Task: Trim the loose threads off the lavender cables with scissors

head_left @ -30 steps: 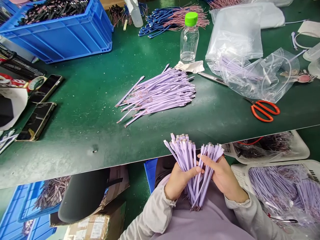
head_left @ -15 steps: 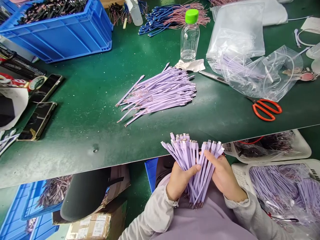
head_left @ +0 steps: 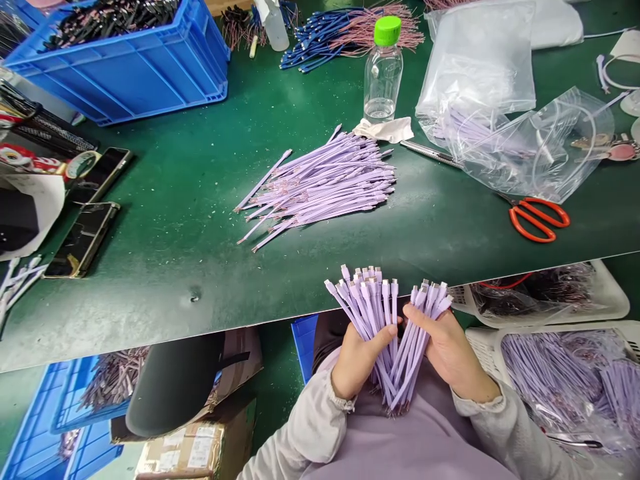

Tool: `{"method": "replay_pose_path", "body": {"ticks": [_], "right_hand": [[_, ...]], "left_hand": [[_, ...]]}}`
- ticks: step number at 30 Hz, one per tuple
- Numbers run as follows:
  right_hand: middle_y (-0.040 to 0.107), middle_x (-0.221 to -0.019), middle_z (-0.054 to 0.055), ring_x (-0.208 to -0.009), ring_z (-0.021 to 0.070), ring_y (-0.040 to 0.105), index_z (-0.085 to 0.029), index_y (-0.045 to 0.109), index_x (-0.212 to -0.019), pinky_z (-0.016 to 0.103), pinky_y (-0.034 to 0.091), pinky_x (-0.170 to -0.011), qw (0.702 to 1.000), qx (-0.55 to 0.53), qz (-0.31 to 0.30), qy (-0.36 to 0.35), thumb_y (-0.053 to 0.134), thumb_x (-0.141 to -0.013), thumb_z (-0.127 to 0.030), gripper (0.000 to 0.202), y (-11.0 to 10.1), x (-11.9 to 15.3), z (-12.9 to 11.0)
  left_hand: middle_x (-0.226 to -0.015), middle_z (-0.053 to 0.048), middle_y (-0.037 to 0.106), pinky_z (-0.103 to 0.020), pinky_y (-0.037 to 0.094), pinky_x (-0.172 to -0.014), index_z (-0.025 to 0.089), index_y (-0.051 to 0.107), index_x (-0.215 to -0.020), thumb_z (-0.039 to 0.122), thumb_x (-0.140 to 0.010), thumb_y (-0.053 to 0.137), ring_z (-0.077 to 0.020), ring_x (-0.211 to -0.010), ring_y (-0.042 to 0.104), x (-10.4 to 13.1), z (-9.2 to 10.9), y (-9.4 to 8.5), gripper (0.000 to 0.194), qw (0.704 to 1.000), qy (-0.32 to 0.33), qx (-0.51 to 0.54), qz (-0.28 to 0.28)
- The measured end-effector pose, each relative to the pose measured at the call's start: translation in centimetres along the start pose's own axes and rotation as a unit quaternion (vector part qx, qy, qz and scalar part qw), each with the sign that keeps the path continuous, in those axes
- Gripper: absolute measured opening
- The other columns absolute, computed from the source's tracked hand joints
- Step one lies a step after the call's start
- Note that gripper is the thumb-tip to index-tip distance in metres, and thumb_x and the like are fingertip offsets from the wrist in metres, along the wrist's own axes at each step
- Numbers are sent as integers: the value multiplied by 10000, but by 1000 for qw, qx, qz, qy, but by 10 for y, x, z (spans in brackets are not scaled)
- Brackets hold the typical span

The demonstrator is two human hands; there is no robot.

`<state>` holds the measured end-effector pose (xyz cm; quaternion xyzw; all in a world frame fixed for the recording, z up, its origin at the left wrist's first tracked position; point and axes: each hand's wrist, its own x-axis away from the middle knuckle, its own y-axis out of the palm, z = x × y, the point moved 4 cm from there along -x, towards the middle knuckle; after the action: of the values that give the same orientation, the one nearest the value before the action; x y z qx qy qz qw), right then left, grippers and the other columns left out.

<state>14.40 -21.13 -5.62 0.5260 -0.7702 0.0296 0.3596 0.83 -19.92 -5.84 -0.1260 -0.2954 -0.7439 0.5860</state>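
Observation:
A fan of short lilac USB cables (head_left: 373,303) is spread between my two hands, over my lap at the table's front edge. My left hand (head_left: 361,357) is closed around the larger bunch, thumb across the front. Around the smaller bunch of cables (head_left: 417,340) on the right, my right hand (head_left: 450,347) is closed, its thumb near the plugs. Metal plugs point up and away from me, and bare wire ends meet at the bottom. Farther off on the green table lies a loose pile of the same lilac cables (head_left: 325,187).
A clear bottle (head_left: 383,77) stands behind the pile. Red-handled scissors (head_left: 540,219), a utility knife (head_left: 431,153) and plastic bags (head_left: 477,60) lie to the right. Two phones (head_left: 83,240) and a blue crate (head_left: 130,63) are at left. A white basket (head_left: 493,353) holds more cables below.
The fanned cables have parted wider into two bunches, with a gap between my thumbs. My right hand has shifted slightly to the right with its bunch.

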Motion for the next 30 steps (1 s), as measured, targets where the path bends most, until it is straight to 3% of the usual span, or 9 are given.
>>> {"method": "replay_pose_path", "body": {"ticks": [4,7,14,22,30], "right_hand": [[681,-972,31,-957,217,617,-201,666,-954,349,494,-868,997,-10,-55,44,753,-725,-376,301,3,1,4],[687,-979,30,-946,204,627,-194,690,-969,342,501,-878,997,-10,-41,60,770,-711,-353,313,1,1,5],[679,-991,22,-955,226,640,-203,664,-982,392,524,-878,1000,4,-3,-7,799,-671,-310,356,2,0,3],[699,-961,61,-953,270,629,-199,682,-961,396,531,-817,994,75,42,-60,769,-681,-433,375,-1,3,2],[693,-953,48,-892,227,629,-201,687,-946,348,494,-822,999,51,16,0,758,-705,-419,333,-4,0,5]], "left_hand": [[-838,-52,708,-281,495,-796,125,704,-849,316,-694,767,-170,-777,631,-2,2,1,254,1000,4,-8,-25],[-730,-32,673,-266,490,-723,123,681,-767,316,-691,767,-142,-674,589,-2,2,1,226,999,13,-39,-26],[-919,-65,703,-285,487,-834,136,690,-896,348,-779,683,-190,-857,633,-1,0,2,243,995,44,-81,-50],[-820,-47,681,-276,495,-759,135,687,-847,355,-750,703,-160,-739,604,-2,-1,1,242,996,26,-78,-33],[-757,-36,661,-272,496,-700,128,657,-939,371,-699,754,-144,-670,586,-1,-4,0,355,998,2,-51,-25]]}}
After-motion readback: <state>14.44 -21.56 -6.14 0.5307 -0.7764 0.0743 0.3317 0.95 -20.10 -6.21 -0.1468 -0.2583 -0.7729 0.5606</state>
